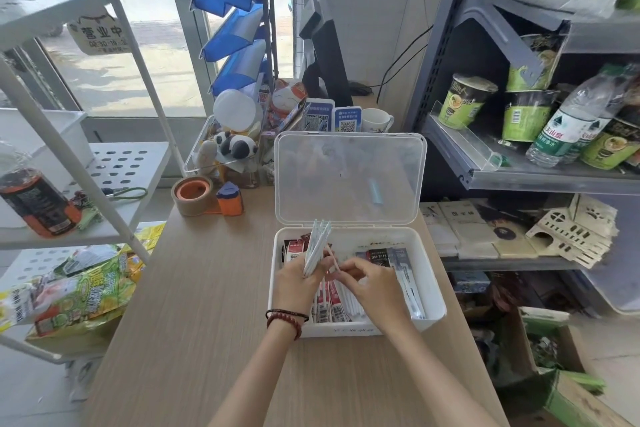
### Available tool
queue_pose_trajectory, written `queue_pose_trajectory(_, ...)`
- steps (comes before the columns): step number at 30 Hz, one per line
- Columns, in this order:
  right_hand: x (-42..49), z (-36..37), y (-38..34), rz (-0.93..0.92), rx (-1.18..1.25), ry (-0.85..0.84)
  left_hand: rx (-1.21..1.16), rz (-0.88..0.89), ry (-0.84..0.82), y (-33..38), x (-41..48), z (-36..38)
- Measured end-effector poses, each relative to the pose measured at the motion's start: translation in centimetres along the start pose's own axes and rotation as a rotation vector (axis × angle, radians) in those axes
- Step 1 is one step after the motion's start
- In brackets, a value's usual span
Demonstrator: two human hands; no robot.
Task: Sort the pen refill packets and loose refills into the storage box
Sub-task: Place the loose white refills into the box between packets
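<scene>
A white storage box (433,302) stands open on the wooden table, its clear lid (349,177) tilted up behind it. My left hand (296,282) grips a bundle of white loose refills (317,243) upright over the box's left side. My right hand (372,282) pinches a thin rubber band (333,262) beside that bundle. Inside the box lie red refill packets (329,303), more white refills (351,300), dark packets (379,256) at the back and clear packets (410,288) along the right wall.
A tape roll (192,196) and an orange dispenser (229,199) sit at the table's far left. Clear bins with toys (228,152), QR stands and a mug (375,120) stand behind the box. A white rack (114,163) is left, a grey goods shelf (519,163) right.
</scene>
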State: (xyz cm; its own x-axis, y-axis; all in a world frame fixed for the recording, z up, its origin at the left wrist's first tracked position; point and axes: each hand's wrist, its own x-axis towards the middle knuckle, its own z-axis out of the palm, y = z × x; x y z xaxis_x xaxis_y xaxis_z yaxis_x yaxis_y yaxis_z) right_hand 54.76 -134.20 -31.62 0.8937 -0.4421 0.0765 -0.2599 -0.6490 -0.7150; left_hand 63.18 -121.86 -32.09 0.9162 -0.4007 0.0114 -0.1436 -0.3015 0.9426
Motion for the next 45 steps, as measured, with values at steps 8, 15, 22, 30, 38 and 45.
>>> queue_pose_trajectory(8,0.4,0.5,1.1,0.198,-0.044,0.114,-0.079,-0.004,0.036,0.4,-0.2,-0.2)
queue_pose_trajectory(15,0.6,1.3,2.1,0.351,-0.147,0.021,-0.057,-0.041,0.044,-0.1,0.1,-0.1)
queue_pose_trajectory(22,1.0,1.4,2.0,0.338,-0.17,-0.039,-0.051,-0.081,0.056,-0.1,0.1,-0.1)
queue_pose_trajectory(30,1.1,1.4,1.9,0.324,-0.227,-0.092,-0.042,-0.072,0.046,0.0,0.1,-0.1)
queue_pose_trajectory(38,0.6,0.5,0.6,0.214,-0.144,0.023,-0.069,-0.016,0.012,1.0,-0.3,-0.5)
queue_pose_trajectory(45,-0.1,-0.1,-0.3,0.071,-0.005,-0.075,-0.176,-0.044,-0.03,0.5,0.0,-0.2)
